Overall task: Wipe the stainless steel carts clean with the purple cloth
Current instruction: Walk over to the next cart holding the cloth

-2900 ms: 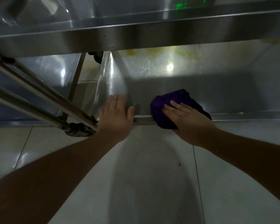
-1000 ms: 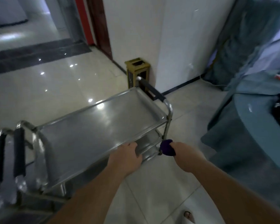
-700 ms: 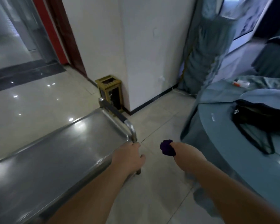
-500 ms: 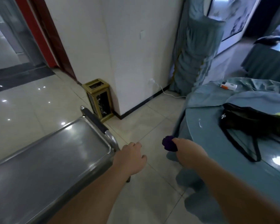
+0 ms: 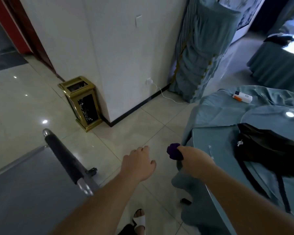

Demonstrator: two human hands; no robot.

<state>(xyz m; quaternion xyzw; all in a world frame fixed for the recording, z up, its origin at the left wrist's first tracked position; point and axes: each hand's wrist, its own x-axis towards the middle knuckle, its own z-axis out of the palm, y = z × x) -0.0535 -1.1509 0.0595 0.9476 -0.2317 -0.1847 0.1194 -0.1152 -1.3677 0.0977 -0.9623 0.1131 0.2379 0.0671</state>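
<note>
Stainless steel cart [image 5: 29, 189], flat shiny top with black foam-sleeved handle [image 5: 63, 158], sits lower left: rigid, on castors, likely rolls under push, so brace at that handle. Left hand [image 5: 137, 164], just right of the handle, is free, fingers loosely spread, holding nothing. Right hand [image 5: 193, 162], further right of the handle, grips the balled purple cloth [image 5: 173, 151]: soft, light, squashes flat; palm it for wiping.
</note>
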